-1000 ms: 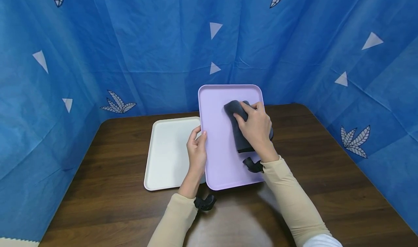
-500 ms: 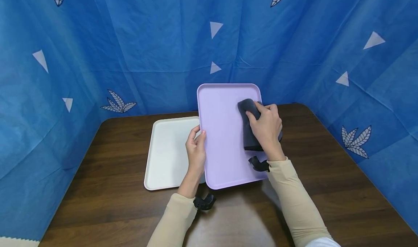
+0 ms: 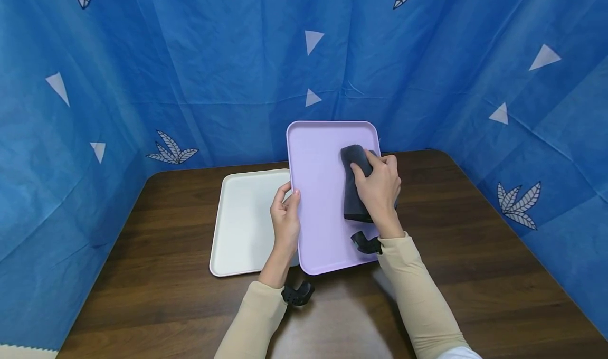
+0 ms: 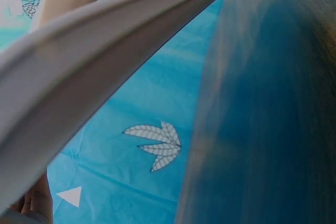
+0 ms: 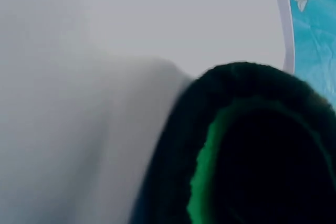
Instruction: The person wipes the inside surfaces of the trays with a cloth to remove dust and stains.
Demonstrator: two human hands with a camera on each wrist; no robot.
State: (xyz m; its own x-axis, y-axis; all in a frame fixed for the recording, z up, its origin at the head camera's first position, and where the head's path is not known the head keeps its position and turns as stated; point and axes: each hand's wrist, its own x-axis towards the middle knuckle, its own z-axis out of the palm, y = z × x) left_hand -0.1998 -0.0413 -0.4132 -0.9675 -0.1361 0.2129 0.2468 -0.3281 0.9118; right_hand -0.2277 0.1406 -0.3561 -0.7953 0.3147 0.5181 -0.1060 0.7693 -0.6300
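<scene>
- Lilac tray [image 3: 318, 206]: raised off the bench [image 3: 142, 253] and tilted, its inside turned toward the head view; within its rim, on the right half, the dark grey cloth [image 3: 353, 195] lies against the surface.
- Left hand [image 3: 285, 221]: clamped on the lilac tray's left edge, thumb over the rim.
- Right hand [image 3: 380, 185]: thumb and fingers pinching the cloth (a green strip shows on it in the right wrist view).
- White tray [image 3: 247, 221]: flat on the bench, partly hidden behind the lilac one.
- Blue curtain [image 3: 214, 58]: behind the bench and along both sides.
</scene>
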